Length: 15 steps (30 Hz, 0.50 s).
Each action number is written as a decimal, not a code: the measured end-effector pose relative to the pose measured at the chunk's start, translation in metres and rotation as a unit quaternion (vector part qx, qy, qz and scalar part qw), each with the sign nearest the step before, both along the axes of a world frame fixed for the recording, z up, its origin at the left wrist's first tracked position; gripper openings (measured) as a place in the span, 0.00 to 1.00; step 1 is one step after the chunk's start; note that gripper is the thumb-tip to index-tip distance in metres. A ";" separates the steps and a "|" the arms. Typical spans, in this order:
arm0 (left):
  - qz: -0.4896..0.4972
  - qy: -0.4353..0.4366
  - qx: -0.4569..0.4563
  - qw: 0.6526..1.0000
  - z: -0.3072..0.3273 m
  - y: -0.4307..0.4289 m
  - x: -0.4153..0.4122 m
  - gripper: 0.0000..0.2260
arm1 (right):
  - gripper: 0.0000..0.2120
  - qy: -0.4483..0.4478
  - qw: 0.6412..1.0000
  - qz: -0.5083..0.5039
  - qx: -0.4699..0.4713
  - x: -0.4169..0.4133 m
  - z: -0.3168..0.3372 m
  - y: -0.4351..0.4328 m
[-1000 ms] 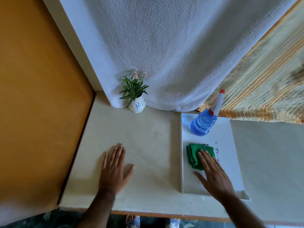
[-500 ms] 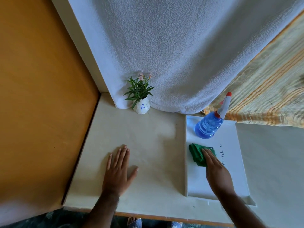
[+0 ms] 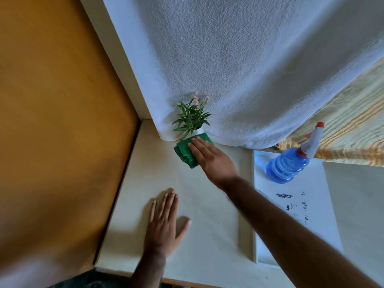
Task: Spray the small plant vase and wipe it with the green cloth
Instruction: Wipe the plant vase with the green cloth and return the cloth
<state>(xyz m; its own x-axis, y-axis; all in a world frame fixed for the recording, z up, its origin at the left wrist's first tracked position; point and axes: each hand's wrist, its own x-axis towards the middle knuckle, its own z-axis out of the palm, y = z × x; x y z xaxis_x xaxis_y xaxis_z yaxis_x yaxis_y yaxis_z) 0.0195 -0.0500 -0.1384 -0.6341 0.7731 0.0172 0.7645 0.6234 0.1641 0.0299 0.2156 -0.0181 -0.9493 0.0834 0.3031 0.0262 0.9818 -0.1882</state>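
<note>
A pale cream table stood against an ochre wall on the left. A white textured towel hung behind it, its hem reaching the tabletop. Striped yellow fabric lay at the right. A white tray sat on the table. Soft daylight cast faint shadows.

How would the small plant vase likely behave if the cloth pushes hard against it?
The small plant vase looks narrow-based, with foliage above, so it may tip or slide. It appears ceramic, probably fragile. The right hand presses the green cloth low against it, which likely limits tipping.
</note>
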 end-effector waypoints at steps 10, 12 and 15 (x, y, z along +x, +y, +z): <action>0.002 -0.002 0.005 1.000 -0.002 0.001 -0.002 0.40 | 0.22 -0.023 0.999 0.041 0.019 -0.023 -0.024 0.017; 0.001 -0.002 0.004 1.000 -0.002 0.001 -0.001 0.40 | 0.22 -0.032 0.999 0.037 -0.005 -0.019 -0.032 0.016; 0.003 0.001 -0.001 1.000 0.001 0.001 -0.002 0.41 | 0.25 -0.055 0.997 0.027 -0.047 -0.014 -0.040 0.013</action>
<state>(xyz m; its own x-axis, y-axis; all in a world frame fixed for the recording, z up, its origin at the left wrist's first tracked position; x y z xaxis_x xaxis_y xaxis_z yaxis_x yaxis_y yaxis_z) 0.0175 -0.0487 -0.1378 -0.6383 0.7696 0.0160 0.7612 0.6280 0.1617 0.0159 0.2286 -0.0584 -0.9804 0.0540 0.1894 -0.0010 0.9603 -0.2789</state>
